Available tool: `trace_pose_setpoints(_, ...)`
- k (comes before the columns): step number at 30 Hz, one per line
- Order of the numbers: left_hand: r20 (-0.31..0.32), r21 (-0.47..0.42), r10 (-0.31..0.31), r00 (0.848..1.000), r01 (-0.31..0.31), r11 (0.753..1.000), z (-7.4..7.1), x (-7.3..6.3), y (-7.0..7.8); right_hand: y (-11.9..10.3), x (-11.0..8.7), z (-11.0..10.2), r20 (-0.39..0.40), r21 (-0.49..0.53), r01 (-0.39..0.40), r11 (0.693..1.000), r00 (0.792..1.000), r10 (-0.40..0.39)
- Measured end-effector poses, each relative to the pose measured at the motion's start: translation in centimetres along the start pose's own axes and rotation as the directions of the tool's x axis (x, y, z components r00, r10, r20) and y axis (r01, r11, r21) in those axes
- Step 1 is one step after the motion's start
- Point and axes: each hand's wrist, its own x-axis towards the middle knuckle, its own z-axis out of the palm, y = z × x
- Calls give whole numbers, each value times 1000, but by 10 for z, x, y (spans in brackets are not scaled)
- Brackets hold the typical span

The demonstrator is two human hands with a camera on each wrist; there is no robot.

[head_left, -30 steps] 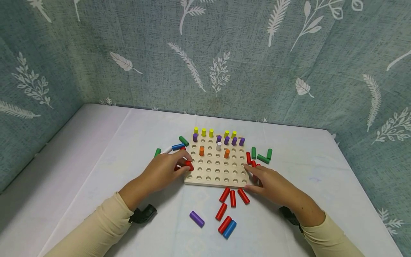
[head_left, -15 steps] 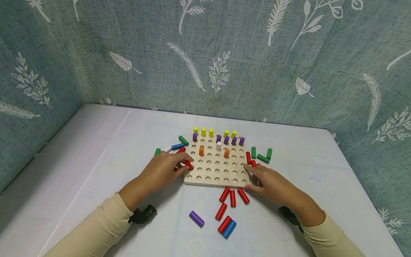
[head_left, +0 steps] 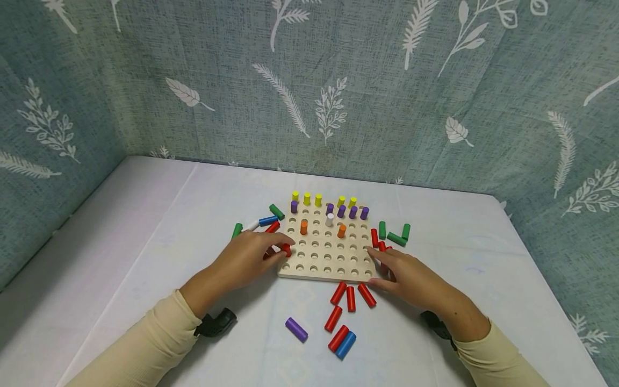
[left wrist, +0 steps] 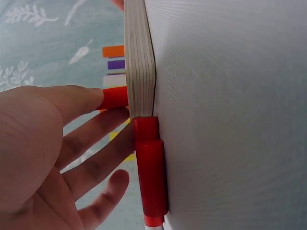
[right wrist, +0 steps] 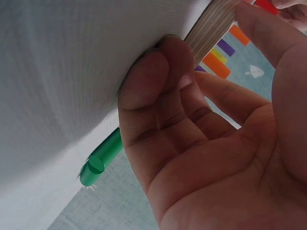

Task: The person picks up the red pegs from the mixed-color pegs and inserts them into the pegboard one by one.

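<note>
My left hand (head_left: 242, 258) is at the left side of the wooden pegboard (head_left: 320, 277) and pinches a red peg (head_left: 287, 250) by its upper end. In the left wrist view that red peg (left wrist: 115, 97) stands upright on the board face, thumb at its top. My right hand (head_left: 411, 274) holds the board's near right corner, with the thumb at the front edge and the index finger on the right edge. Its other fingers (right wrist: 144, 81) bend down against the tablecloth. Yellow pegs (head_left: 318, 200), purple pegs (head_left: 341, 211), orange pegs (head_left: 303, 227) and a white peg (head_left: 330, 219) stand in holes.
Loose red pegs (head_left: 350, 299), a blue peg (head_left: 345, 345) and a purple peg (head_left: 296, 329) lie in front of the board. Green pegs (head_left: 396, 239) lie to its right. Another blue peg (head_left: 268, 221) and a green peg (head_left: 276, 211) lie at its left. Patterned cloth (head_left: 309, 97) hangs behind.
The red peg in my left hand has gone from tilted to upright at the board's left edge, and the fingers have shifted slightly. The right hand and the board stay put.
</note>
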Motion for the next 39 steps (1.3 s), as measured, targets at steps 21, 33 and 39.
trace_pose_setpoints(21,41,-15,-39,998,40,999,-3,0,2,0,0,-1,1,-3,3,1000,1000,-3)
trace_pose_setpoints(33,33,-4,-69,997,69,998,-9,1,-1,-1,-1,-1,16,6,-26,1000,1000,26)
trace_pose_setpoints(39,26,2,-69,997,69,998,-12,0,-4,-1,0,-1,22,9,-34,999,999,33)
